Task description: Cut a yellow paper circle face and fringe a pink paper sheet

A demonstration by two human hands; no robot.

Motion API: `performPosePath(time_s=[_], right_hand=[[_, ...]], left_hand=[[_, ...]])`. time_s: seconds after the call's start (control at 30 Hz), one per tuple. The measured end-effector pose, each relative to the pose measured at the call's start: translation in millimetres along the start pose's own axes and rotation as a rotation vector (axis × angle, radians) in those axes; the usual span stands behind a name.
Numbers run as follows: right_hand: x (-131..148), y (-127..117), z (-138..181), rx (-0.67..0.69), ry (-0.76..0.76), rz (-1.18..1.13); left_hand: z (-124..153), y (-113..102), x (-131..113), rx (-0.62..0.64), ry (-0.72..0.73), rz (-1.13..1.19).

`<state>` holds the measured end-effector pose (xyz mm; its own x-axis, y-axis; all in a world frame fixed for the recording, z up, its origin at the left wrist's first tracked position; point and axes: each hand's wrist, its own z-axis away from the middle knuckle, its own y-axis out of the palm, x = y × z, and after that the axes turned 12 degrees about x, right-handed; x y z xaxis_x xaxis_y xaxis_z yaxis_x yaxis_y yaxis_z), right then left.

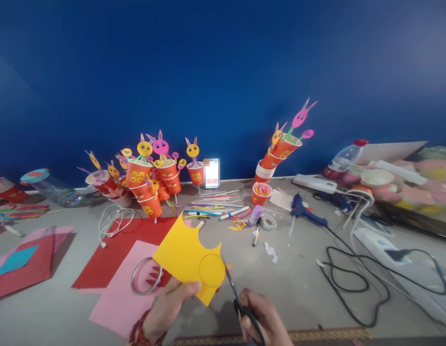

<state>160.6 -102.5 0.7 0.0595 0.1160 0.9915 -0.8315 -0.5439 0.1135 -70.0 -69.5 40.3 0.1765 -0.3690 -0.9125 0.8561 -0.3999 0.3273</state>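
Note:
My left hand (176, 295) pinches the lower edge of a yellow paper sheet (183, 250), thumb on top. The sheet has a curved bite cut from its upper edge and a drawn circle near its right side. In my right hand (262, 312) is a pair of black-handled scissors (233, 286). Their blades point up and left, right at the sheet's right edge beside the circle. A small yellow scrap shows just beyond the blades. Under and left of the sheet lie a pink paper sheet (115, 298), a red paper sheet (100, 259) and a silver ring (133, 276).
Decorated red paper cups (139, 175) stand along the blue wall. Pens and strips (212, 206), a tape roll (269, 222) and a blue glue gun (305, 211) lie beyond my hands. Black cable (347, 288) loops on the right near a white power strip (377, 245).

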Motion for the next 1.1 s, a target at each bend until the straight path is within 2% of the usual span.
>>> performPosePath(time_s=[0.27, 0.43, 0.6, 0.8, 1.1], right_hand=[[-2.9, 1.6, 0.3, -0.01, 0.059, -0.035], [9.9, -2.2, 2.7, 0.037, 0.112, -0.05], [18.5, -3.1, 2.8, 0.044, 0.106, -0.054], [14.5, -3.8, 2.5, 0.023, 0.103, -0.008], [1.8, -7.0, 4.7, 0.03, 0.102, -0.004]], left_hand=[[3.2, 3.0, -9.5, 0.085, 0.02, -0.027], [6.8, 2.3, -15.9, 0.14, -0.068, -0.045], [7.0, 1.9, -18.8, 0.191, -0.049, -0.024], [4.8, 3.0, -27.4, 0.223, 0.008, -0.13], [2.5, -3.7, -20.4, 0.248, 0.003, -0.057]])
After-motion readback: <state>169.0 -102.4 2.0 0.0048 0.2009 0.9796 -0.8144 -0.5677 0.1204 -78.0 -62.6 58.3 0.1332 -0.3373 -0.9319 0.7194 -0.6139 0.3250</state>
